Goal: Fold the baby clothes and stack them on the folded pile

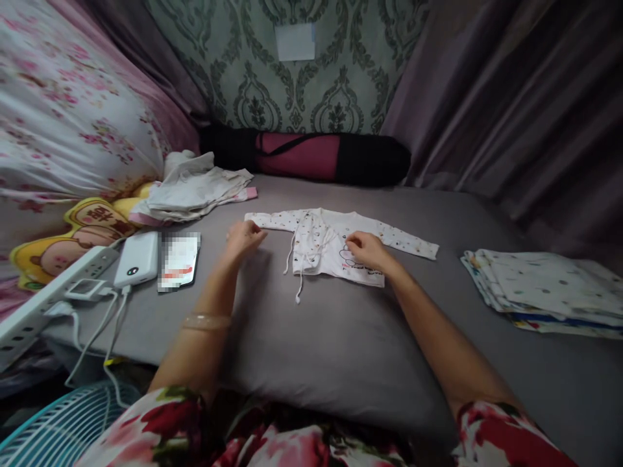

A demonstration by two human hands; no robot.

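Observation:
A small white long-sleeved baby top with a tiny print lies spread on the grey sheet, its sleeves stretched out to both sides and its ties hanging at the front left. My left hand is beside the end of the left sleeve, fingers curled with thumb and fingertips close together; whether anything is between them is too small to tell. Over the right part of the top's body is my right hand, its fingers bent and pinched together near the printed drawing. What it holds, if anything, cannot be made out.
Folded cloths are stacked at the right, and loose white clothes lie at the back left. A black and pink bag lies along the wall. A phone, power bank, power strip and cables are left; a fan stands below.

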